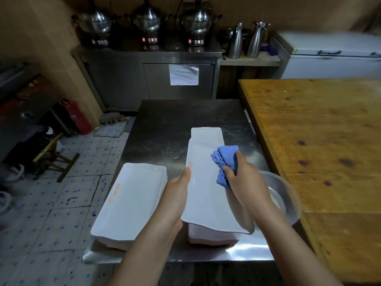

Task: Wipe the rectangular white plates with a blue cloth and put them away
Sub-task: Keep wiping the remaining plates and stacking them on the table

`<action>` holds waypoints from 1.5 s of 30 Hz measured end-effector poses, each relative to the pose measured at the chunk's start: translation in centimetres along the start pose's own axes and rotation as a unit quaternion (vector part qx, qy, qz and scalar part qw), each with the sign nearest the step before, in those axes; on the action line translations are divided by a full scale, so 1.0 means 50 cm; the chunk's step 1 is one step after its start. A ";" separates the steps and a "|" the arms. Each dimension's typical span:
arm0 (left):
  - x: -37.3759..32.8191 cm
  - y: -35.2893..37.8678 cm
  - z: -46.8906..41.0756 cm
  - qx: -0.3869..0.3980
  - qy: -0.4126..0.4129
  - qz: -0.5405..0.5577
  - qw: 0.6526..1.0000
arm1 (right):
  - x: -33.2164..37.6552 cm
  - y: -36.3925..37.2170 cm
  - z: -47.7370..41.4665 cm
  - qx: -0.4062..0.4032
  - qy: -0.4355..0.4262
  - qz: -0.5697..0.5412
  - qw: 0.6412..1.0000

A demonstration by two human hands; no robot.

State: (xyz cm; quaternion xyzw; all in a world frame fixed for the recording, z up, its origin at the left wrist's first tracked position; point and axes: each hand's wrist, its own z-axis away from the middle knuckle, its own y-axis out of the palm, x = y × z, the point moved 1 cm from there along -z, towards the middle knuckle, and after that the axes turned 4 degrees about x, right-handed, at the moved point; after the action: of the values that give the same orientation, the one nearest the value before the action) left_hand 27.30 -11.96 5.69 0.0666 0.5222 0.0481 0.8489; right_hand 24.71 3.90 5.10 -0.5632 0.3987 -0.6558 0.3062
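You were partway through wiping one plate. Your left hand (177, 188) gripped the held plate (204, 193) by its long left edge, thumb on the rim and the other fingers hidden underneath. That kept the plate raised and tilted over the right-hand stack (212, 237). The fingers of your right hand (247, 178) were clamped round the bunched blue cloth (225, 159), which pressed on the plate's face near its right edge, in the far half.

A second stack (132, 199) of the same white plates lay just beside it on the left of the steel surface (165, 124), close to that edge. I could not tell which pile was the wiped one. My guess was the left, since you had lifted this plate over the right pile, which would mean several plates were done and several waited below. The near half of the held plate probably needed passes too (the cloth sat well up from it). Putting away looked wholly undone, as both piles were on the surface. A clear bowl (288, 195) stood just right of your wrist.
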 end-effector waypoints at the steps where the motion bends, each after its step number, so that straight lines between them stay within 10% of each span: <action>1: 0.005 0.005 0.003 -0.002 0.000 -0.007 1.000 | -0.008 -0.005 0.007 -0.027 -0.007 -0.016 0.999; 9: 0.057 0.023 0.016 -0.030 0.001 -0.025 0.999 | -0.101 -0.049 0.035 -0.045 0.043 -0.266 0.962; 22: 0.157 0.033 -0.061 -0.102 0.009 -0.177 0.979 | -0.175 -0.008 0.032 0.084 0.252 -0.563 0.783; 45: 0.235 -0.017 -0.141 -0.175 0.052 -0.410 0.894 | -0.168 0.067 0.023 0.146 0.280 -0.572 0.757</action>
State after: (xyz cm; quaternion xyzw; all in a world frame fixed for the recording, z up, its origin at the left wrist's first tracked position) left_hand 26.32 -10.55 -7.94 -0.3052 0.5296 -0.2103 0.7630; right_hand 27.16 9.21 -1.92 -0.4258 -0.0305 -0.8876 -0.1728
